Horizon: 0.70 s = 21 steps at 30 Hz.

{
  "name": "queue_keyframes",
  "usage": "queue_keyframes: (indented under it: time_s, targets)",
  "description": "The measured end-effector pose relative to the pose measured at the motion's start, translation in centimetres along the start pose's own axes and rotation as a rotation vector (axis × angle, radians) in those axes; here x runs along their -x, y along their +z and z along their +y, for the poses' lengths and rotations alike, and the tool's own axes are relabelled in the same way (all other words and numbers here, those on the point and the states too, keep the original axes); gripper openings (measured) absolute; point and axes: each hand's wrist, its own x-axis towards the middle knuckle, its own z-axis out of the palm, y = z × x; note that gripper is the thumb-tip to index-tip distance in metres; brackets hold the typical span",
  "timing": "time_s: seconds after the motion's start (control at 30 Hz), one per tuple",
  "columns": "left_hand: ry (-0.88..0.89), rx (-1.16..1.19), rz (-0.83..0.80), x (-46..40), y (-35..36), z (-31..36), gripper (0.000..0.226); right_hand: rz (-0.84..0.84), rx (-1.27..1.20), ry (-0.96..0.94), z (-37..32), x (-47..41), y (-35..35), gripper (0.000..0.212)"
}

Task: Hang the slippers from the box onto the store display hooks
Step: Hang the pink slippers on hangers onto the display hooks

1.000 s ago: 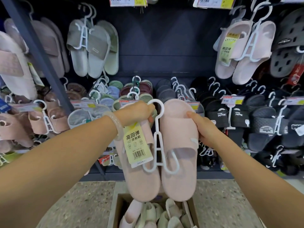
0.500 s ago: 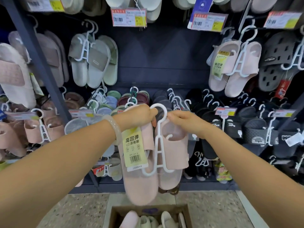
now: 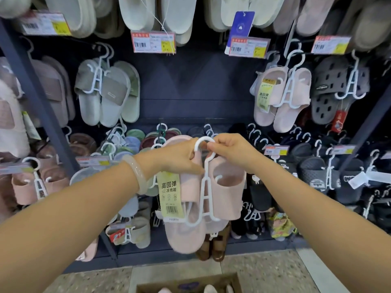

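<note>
Pale pink foam slippers on white plastic hanger: left hand grips them, right hand pinches hook loop; we'd keep loop upright, open toward peg.

Pink slipper pair hangs toes-down on a white plastic hanger, green label attached; cardboard box sits below.

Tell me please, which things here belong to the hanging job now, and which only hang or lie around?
Belong to the job:
- pink slippers on the white hanger
- left hand and right hand, both gripping near the hanger's hook
- cardboard box with more slippers

Just around:
- grey-green slippers, already hung
- black perforated slippers, already hung
- price tag
- speckled floor
</note>
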Motion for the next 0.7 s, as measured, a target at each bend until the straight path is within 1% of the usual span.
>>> queue_keyframes:
  time_s: [0.13,0.2,0.27,0.37,0.43,0.47,0.53,0.6,0.7]
  targets:
    - [-0.086,0.048,-0.093,-0.4,-0.6,-0.1,0.064,0.056,0.013,0.008,-1.1,0.0,-0.6,0.025]
    - [-0.144,0.034,-0.118,-0.5,-0.8,-0.3,0.073,0.078,0.011,0.008,-1.4,0.1,-0.8,0.024]
    - [-0.131,0.020,-0.086,-0.6,-0.7,-0.3,0.080,0.103,0.014,0.010,-1.5,0.1,-1.0,0.024]
    - [-0.032,-0.069,0.077,-0.7,-0.6,0.1,0.081,0.134,0.024,0.017,-1.6,0.0,-1.4,0.029]
    - [0.020,-0.074,0.181,-0.5,-0.7,0.1,0.069,0.135,0.031,0.023,-1.7,0.0,-1.8,0.027]
    - [0.026,-0.052,0.208,-0.3,-0.9,0.1,0.063,0.145,0.032,0.024,-1.8,-0.1,-2.0,0.026]
    - [0.014,-0.018,0.215,0.0,-0.9,-0.1,0.061,0.174,0.019,0.025,-1.9,-0.3,-2.1,0.025]
    - [0.038,-0.062,0.213,0.2,-0.6,-0.1,0.068,0.195,0.009,0.017,-2.2,-0.6,-2.2,0.026]
    - [0.051,-0.120,0.227,0.3,-0.1,-0.1,0.091,0.206,-0.003,0.016,-2.7,-1.1,-2.1,0.025]
